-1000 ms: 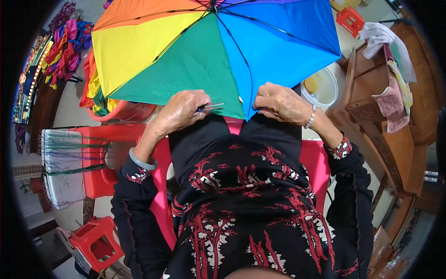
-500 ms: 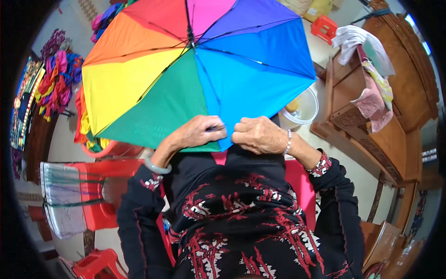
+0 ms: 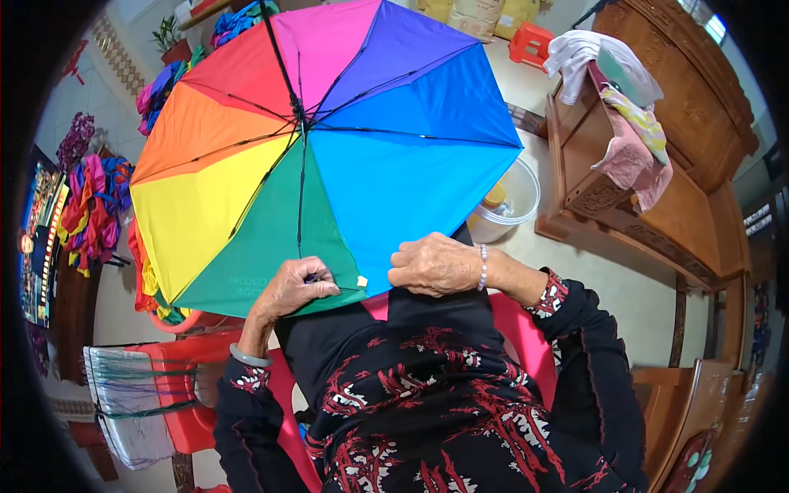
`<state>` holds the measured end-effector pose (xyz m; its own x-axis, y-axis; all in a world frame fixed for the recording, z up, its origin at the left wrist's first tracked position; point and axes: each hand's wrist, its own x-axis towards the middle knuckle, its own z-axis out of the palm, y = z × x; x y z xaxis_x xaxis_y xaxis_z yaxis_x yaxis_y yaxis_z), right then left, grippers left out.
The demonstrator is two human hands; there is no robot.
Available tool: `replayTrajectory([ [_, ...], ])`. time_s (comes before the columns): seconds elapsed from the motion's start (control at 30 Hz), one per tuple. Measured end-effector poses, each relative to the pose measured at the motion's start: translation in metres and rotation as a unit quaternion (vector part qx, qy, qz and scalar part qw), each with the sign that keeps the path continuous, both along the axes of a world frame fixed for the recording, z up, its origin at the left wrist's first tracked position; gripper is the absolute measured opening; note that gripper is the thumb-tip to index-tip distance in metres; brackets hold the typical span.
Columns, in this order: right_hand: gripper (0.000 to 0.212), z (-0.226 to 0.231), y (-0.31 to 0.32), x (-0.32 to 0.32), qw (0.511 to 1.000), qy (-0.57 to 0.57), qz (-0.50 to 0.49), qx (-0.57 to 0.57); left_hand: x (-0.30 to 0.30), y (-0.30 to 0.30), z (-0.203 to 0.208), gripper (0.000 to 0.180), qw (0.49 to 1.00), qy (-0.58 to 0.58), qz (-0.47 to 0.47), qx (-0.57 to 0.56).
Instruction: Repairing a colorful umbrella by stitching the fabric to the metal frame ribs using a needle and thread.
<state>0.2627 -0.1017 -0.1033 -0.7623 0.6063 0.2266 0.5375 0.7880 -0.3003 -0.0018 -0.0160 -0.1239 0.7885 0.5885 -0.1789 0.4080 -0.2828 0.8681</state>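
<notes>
An opened umbrella (image 3: 394,181) with rainbow-coloured panels spreads in front of me, its ribs and dark shaft facing up. My left hand (image 3: 297,287) is closed at the near edge of the green panel (image 3: 271,238), thumb and fingers pinching the umbrella there. A small dark piece shows inside its curled fingers, too hidden to name. Right of it, a small cream-coloured bit (image 3: 362,282) sits at the corner where green meets light blue. My right hand (image 3: 440,264) is closed in a pinch over the near edge of the light blue panel; what its fingertips hold is hidden.
At right stands a carved wooden bench (image 3: 608,172) draped with cloths. A clear plastic bucket (image 3: 514,193) stands beside the umbrella. Colourful fabric (image 3: 94,205) is heaped at left, above a red stool (image 3: 185,370) with a pale bundle. Another red stool (image 3: 530,43) is farther off.
The umbrella has shifted left and turned slightly. My left hand has moved left and down, away from the right hand, widening the gap. The cream-coloured bit at the corner now shows.
</notes>
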Motion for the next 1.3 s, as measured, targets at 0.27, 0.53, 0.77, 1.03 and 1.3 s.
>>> replayTrajectory([
  [0.27,0.015,-0.008,0.001,-0.006,1.000,0.014,-0.008,0.017,0.000,-0.004,0.000,0.015,0.998,-0.028,-0.026,0.050],
  [0.53,0.014,-0.016,-0.002,-0.009,1.000,0.004,0.003,0.015,0.006,-0.010,-0.004,0.015,0.995,-0.034,-0.019,0.091],
  [0.77,0.011,-0.017,0.001,-0.010,1.000,-0.001,-0.020,-0.006,-0.002,-0.005,-0.004,0.017,0.986,0.005,0.099,0.136],
  [1.03,0.014,-0.018,0.003,0.004,0.999,-0.012,-0.038,-0.001,0.001,0.001,-0.010,0.022,0.987,0.038,0.121,0.101],
  [1.3,0.008,0.002,0.017,0.124,0.853,-0.137,-0.437,0.250,-0.011,0.000,-0.003,0.021,0.985,0.057,0.134,0.091],
])
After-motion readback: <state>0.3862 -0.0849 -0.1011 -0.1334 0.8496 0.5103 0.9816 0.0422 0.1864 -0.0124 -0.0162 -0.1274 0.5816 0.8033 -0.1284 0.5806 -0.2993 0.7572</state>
